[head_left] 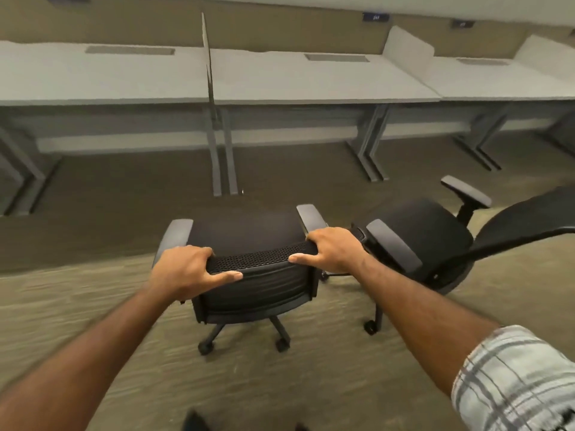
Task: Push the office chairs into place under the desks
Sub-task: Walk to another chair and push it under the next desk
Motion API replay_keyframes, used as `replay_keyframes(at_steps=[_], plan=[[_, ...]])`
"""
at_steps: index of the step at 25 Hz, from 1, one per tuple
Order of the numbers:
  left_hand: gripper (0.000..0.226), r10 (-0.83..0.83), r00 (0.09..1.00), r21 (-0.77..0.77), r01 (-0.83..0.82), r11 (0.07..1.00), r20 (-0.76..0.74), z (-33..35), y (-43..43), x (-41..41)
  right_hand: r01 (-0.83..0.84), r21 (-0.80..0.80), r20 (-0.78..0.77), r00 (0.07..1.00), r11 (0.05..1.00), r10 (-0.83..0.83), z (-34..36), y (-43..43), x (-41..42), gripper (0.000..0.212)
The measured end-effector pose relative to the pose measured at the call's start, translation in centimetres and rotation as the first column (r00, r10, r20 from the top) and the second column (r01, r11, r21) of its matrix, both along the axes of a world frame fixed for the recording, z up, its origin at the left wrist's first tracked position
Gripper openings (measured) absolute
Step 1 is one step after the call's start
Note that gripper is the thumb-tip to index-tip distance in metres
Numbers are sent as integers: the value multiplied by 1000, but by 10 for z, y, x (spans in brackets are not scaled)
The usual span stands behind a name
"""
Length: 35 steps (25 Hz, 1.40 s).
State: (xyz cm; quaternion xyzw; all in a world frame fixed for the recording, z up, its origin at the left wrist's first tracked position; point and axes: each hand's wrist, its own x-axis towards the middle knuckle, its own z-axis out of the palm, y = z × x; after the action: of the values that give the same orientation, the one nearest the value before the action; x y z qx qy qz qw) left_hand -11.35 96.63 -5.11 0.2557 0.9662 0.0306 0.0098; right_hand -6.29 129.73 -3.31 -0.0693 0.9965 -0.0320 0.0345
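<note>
Olive carpet [311, 384]; beige back panel [280, 29] (small blue labels [375, 17])

Your left hand [186, 272] and right hand [333, 250] are bare, and so are the left forearm [93, 343] and the right forearm [413, 300]. On the right arm you wear a sleeve [513, 377] of pale checked cloth, whitish grey and crossed by darker grey stripes. Its hem ends on the upper forearm.
</note>
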Motion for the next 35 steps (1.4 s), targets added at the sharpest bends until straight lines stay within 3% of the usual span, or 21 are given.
replay_keyframes(at_steps=[5, 18, 23, 35], plan=[[95, -30, 991, -22, 27, 999, -133, -2, -11, 1, -13, 0, -99, 995, 1000, 13, -4, -14, -7, 93], [99, -34, 982, 62, 46, 997, -185, -4, -91, -79, -6, 18, -194, 981, 1000, 9, -5, -89, -74, 88], [100, -5, 989, 93, 19, 995, -150, -7, -114, -118, -20, 45, -210, 977, 999, 29, -7, -116, -116, 74], [94, 90, 975, 155, -59, 986, -201, -13, -192, -215, -18, 76, -141, 990, 997, 28, -11, -201, -239, 69]])
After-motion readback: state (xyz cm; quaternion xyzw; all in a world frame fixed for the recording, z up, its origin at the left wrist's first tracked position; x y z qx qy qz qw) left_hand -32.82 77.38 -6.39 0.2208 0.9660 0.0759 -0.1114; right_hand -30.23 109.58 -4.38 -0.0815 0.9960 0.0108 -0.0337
